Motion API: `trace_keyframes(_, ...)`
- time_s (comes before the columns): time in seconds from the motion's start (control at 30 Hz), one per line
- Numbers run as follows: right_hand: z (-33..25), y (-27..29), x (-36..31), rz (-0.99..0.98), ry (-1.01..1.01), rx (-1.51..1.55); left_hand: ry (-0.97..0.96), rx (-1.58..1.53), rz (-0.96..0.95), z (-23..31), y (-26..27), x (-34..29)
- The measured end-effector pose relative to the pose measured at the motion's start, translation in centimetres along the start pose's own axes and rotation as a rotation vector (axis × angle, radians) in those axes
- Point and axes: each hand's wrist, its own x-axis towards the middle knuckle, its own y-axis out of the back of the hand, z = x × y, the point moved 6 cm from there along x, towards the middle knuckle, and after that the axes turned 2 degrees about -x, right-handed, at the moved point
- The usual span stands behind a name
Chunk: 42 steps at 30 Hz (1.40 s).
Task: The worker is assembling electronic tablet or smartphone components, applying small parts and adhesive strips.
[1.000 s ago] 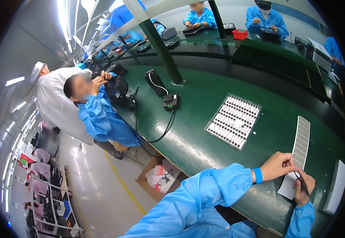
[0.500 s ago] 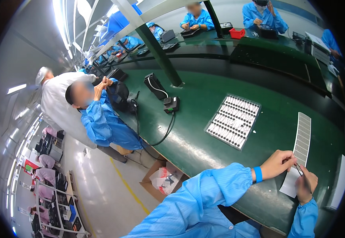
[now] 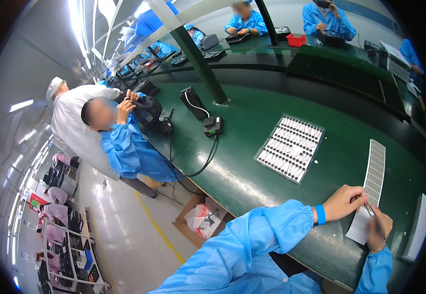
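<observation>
A long white label sheet (image 3: 374, 169), printed with a grid of small cells, lies on the green bench at my right. Its lower end is a blank white part (image 3: 356, 231) beneath my hands. My left hand (image 3: 343, 202), with a blue band at the wrist, is closed in a pinch over the sheet; what sits between its fingertips is too small to make out. Close against it, my right hand (image 3: 377, 229) grips thin dark tweezers (image 3: 368, 209), their tips by the left fingertips. Left of the sheet lies a clear tray (image 3: 258, 158) holding rows of small round black parts with wires.
A black device (image 3: 193, 104) and a small black box (image 3: 213, 126) with cables stand near a green post (image 3: 201, 68). A co-worker in blue (image 3: 134, 142) sits at the left. An open carton (image 3: 186, 226) is below the bench edge. A white panel (image 3: 418, 226) stands far right.
My hands keep nearly the same pose over the label sheet. The view has shifted slightly. The co-worker at the left has moved their hands a little at a dark bag-like thing.
</observation>
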Motion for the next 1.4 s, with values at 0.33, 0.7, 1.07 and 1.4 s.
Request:
trace_keyframes(0.33,0.0,0.3,0.1,0.002,-0.031,-0.022,0.026,0.012,-0.015,0.1,-0.2,0.2)
trace_keyframes(0.7,-1.6,0.4,1.5,0.028,0.017,0.029,0.053,0.039,-0.043,-0.7,0.1,-0.2)
trace_keyframes(1.07,-1.7,0.8,1.8,0.036,0.027,0.080,0.122,0.063,-0.061,-0.2,-0.2,0.0)
trace_keyframes(1.4,-1.6,0.9,1.6,0.056,0.024,0.042,0.098,0.007,-0.022,-0.3,0.6,0.4)
